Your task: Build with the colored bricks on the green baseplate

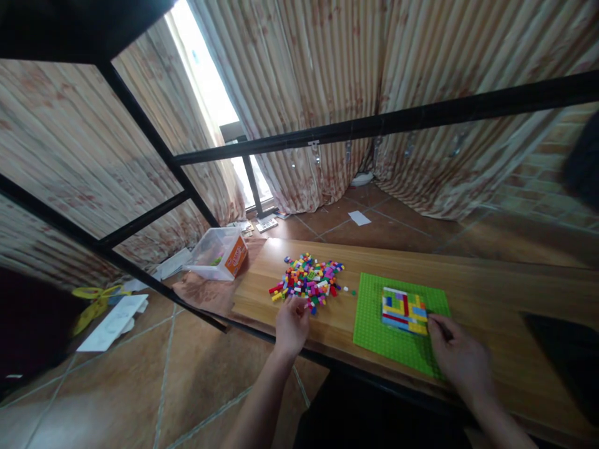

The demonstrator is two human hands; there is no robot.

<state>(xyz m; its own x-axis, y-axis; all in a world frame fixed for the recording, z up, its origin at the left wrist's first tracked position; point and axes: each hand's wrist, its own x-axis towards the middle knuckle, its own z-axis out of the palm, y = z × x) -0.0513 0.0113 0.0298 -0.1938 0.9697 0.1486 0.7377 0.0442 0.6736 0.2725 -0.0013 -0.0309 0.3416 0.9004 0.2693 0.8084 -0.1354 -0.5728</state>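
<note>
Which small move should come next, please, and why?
Probably the left hand should pinch one piece from the loose brick pile, if it holds none: it is at the pile's near edge, while the right hand is at the brick block on the green baseplate.

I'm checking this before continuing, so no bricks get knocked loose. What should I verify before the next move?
1. Flat green studded plastic baseplate on the brown wooden table: ok.
2. Multicoloured rectangular brick build within the baseplate's edges: ok.
3. Right hand beside the build: ok; its grip: cannot tell.
4. Left hand at the heap of loose multicoloured plastic bricks: ok; brick pinched: cannot tell.
5. All loose bricks heaped together: not ok; a small white brick lies apart, towards the baseplate.
</note>
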